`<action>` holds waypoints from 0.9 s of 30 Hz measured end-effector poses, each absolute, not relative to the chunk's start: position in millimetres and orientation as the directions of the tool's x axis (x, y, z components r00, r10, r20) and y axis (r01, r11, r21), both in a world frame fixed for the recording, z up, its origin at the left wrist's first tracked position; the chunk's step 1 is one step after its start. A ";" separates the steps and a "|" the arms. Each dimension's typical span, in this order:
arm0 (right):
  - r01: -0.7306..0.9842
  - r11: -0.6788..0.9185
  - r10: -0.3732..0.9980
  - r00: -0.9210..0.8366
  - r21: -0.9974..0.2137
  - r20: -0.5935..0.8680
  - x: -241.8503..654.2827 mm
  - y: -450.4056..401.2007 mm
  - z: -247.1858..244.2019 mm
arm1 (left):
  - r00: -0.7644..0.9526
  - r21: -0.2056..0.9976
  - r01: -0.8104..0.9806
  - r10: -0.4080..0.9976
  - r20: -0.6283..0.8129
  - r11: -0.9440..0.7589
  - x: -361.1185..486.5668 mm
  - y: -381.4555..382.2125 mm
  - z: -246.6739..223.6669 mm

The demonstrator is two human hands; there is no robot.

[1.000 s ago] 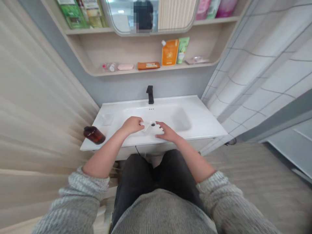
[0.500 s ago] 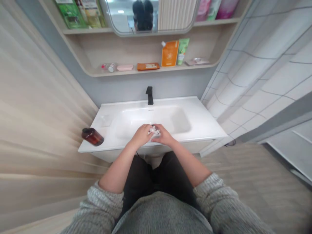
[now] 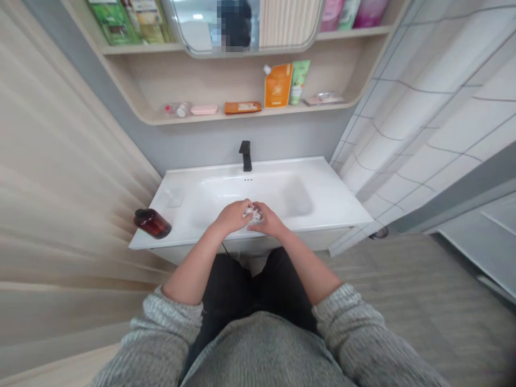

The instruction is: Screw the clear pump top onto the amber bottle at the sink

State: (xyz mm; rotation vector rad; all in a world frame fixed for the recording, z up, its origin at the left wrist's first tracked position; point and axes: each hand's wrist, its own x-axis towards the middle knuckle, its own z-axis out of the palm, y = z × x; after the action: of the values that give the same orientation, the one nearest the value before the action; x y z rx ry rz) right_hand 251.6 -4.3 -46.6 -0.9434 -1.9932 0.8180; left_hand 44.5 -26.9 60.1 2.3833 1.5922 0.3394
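Over the front rim of the white sink (image 3: 213, 188), both of my hands meet at a small, seemingly clear container (image 3: 253, 216) filled with white pieces, too small to identify. My right hand (image 3: 269, 220) curls around its right side, thumb in front and fingers behind. From the left, my left hand (image 3: 231, 217) reaches over with bent fingers, its thumb and fingertips at the white pieces. Whatever lies between those left fingertips is too small to make out. The fingers cover part of the container's edge.
A black faucet (image 3: 245, 156) stands behind the basin. At the counter's left end lies a brown bottle (image 3: 153, 223), with a clear flat item (image 3: 174, 197) behind it. Above, a shelf (image 3: 209, 119) holds an orange pouch (image 3: 278, 86), a green tube (image 3: 299, 81) and smaller items. A mirror (image 3: 278, 27) hangs higher.
My left fingertips have shifted slightly and more of the white pieces shows between the hands. The camera view has moved a little; the bottle and shelf items stay put.
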 end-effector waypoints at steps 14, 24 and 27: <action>0.362 0.497 0.847 -0.400 -0.789 0.350 252.3 -2.5 -48.6 | 0.260 0.226 0.944 0.964 -0.053 -0.242 51.5 -30.1 68.6; 0.352 0.521 0.828 -0.432 -0.778 0.359 252.1 -5.1 -44.7 | 0.191 0.177 0.967 0.982 -0.015 -0.185 64.5 -38.8 77.7; 0.364 0.508 0.837 -0.422 -0.781 0.348 252.0 -5.2 -44.7 | 0.173 0.225 0.958 0.984 0.041 -0.178 65.1 -41.1 79.1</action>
State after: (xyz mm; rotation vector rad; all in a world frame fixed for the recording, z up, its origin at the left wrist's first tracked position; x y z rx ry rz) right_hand 252.0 -5.2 -44.7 -0.9815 -2.0017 0.8041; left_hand 65.1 -41.1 79.1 2.2888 1.9120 0.2650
